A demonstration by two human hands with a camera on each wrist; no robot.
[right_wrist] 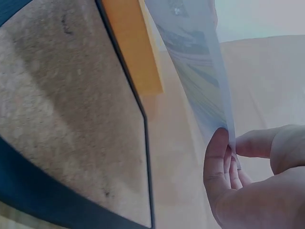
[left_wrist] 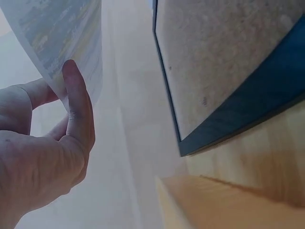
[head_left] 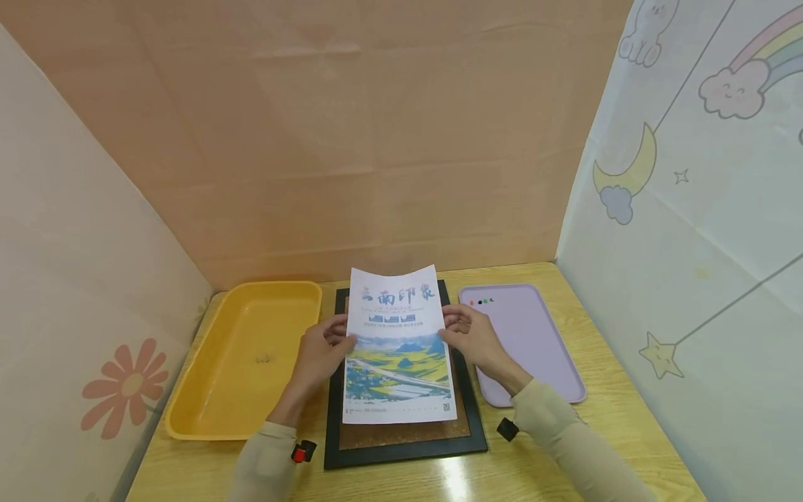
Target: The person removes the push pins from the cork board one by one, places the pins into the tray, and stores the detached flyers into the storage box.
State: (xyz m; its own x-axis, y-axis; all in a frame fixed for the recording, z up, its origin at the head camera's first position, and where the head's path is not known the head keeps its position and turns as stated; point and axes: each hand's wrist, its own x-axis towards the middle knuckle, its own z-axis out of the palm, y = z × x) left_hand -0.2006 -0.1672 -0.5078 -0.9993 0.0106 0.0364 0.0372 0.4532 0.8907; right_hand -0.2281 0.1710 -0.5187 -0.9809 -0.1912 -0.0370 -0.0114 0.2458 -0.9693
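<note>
A printed paper sheet (head_left: 395, 362) with a landscape picture and large characters is held up between both hands, its top edge bowed. My left hand (head_left: 323, 352) pinches its left edge between thumb and fingers. On the opposite edge my right hand (head_left: 477, 341) pinches it the same way. Below the sheet lies a cork board (head_left: 370, 439) in a black frame (head_left: 408, 458), partly covered by the paper in the head view. In both wrist views the sheet (left_wrist: 62, 38) (right_wrist: 195, 62) stands apart from the cork board (left_wrist: 214, 57) (right_wrist: 71, 114).
A yellow tray (head_left: 245, 376) stands left of the board on the wooden table (head_left: 602, 446). To the right is a lilac tray (head_left: 533, 348) with several small coloured pieces (head_left: 482, 302) in its far left corner. Fabric walls enclose the back and both sides.
</note>
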